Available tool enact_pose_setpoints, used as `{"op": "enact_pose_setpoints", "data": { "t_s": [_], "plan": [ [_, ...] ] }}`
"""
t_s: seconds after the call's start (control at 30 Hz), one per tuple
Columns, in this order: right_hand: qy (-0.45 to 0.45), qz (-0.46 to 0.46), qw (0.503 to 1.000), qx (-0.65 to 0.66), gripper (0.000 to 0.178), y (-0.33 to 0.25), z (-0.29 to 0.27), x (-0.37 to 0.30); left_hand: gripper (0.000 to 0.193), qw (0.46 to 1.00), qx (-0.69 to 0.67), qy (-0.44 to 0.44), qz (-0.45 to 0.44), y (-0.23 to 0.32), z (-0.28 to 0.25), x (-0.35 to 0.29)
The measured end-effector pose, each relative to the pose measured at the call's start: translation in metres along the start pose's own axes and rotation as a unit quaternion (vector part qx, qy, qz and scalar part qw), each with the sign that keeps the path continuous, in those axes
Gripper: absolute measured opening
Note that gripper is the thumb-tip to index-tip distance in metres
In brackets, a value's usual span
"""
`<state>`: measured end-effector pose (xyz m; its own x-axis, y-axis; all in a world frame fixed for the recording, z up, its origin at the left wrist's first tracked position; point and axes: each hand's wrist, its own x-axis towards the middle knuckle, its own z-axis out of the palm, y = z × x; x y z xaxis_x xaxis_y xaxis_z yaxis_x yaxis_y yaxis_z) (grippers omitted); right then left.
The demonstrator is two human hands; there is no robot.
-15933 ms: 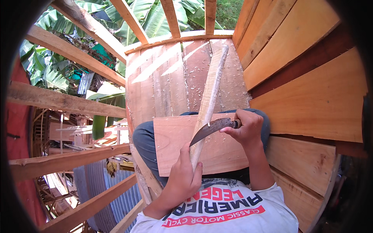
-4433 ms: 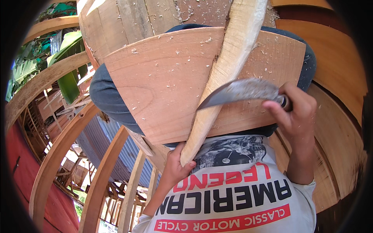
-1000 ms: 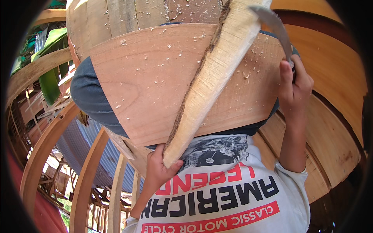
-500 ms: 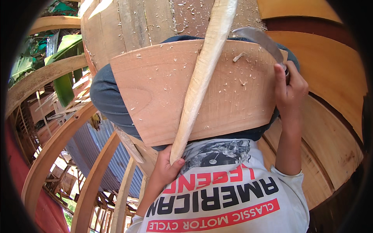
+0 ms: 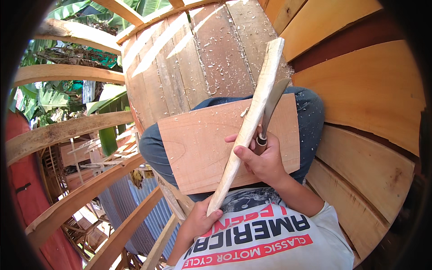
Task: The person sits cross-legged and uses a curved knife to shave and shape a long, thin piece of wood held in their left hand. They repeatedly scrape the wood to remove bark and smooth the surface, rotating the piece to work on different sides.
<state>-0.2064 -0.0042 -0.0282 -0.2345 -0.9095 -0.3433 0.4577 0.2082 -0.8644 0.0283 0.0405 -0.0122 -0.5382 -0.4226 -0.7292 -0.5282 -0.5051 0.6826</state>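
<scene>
A long pale wooden stick (image 5: 253,114) with whittled faces slants from near my belly up and away to the right. Its near end sits in my left hand (image 5: 199,219), whose fingers are closed around it. My right hand (image 5: 269,162) grips the wooden handle of a curved knife (image 5: 273,105). The thumb of that hand presses on the stick's middle, and fingertips show past its far side. The blade points away from me along the stick's right side; whether it touches the wood I cannot tell. Beneath lies a flat wooden board (image 5: 198,148) across my lap.
Wood shavings lie over the plank floor (image 5: 216,49) ahead, and a few on the board. Wide curved planks (image 5: 360,85) rise on the right. Curved wooden ribs (image 5: 76,128) stand at the left, with corrugated metal sheets (image 5: 135,207) and banana leaves (image 5: 110,101) beyond.
My right hand has come left with the knife from the board's right side to the stick's middle, and its thumb now touches the stick. My left hand keeps its hold. The view has shifted.
</scene>
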Motion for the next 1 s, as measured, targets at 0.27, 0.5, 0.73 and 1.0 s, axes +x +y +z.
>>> {"op": "enact_pose_setpoints", "data": {
  "t_s": [0.27,0.5,0.73,1.0],
  "plan": [
    [-0.004,0.087,0.980,0.182,0.020,-0.010,-0.024,0.017,0.053,0.896,0.344,0.208,0.187,0.129,0.007,-0.021],
    [0.017,0.080,0.981,0.178,0.023,-0.009,-0.036,0.008,0.044,0.752,-0.024,-0.127,0.647,0.173,0.037,0.001],
    [0.034,0.051,0.984,0.169,0.023,-0.009,-0.052,0.009,0.045,0.724,-0.061,-0.174,0.664,0.155,0.052,0.006],
    [0.041,0.057,0.984,0.163,0.024,-0.023,-0.040,0.009,0.063,0.914,0.106,0.181,0.347,0.138,0.018,0.011]
  ]
}}
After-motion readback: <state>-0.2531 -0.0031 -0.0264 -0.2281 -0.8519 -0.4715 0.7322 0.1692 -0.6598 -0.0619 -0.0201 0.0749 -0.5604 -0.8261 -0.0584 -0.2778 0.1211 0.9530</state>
